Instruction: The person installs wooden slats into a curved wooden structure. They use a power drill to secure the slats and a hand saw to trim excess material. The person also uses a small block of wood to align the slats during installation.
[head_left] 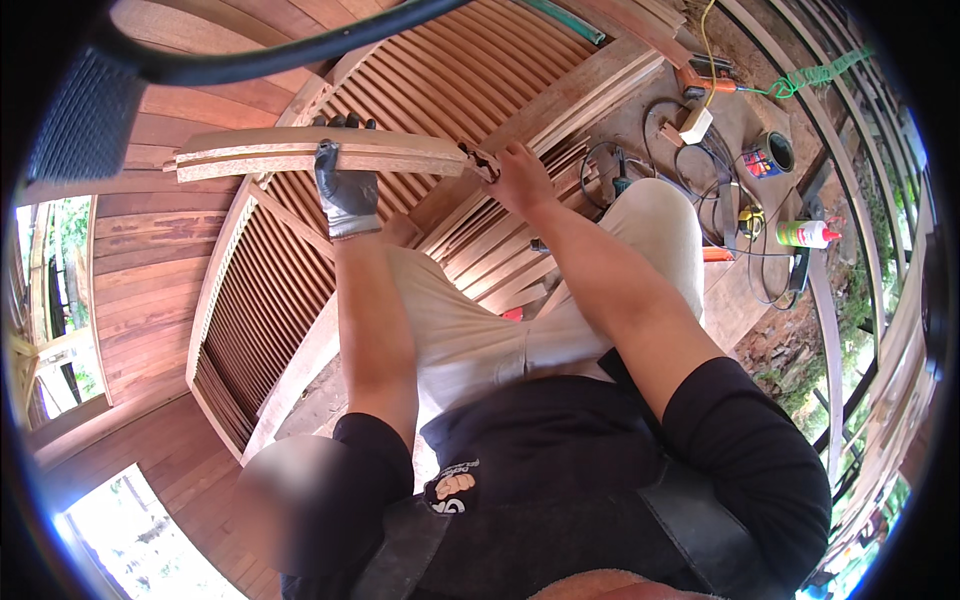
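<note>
Wood piece (250, 152): long, slightly curved, light brown, dark line along side; held over slatted panel (268, 310).
Left hand (347, 190): gloved, grasping wood piece around middle.
Right hand (522, 182): bent at right end; cannot tell if grasping.

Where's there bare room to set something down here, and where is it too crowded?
The brown surface looks bare, bordered by the right knee, the orange strip and the rubble. Crowded: above and right of that strip, with cables, a yellow-and-black tool, a white-and-green bottle and an open can; also between the legs, amid wood strips.
</note>
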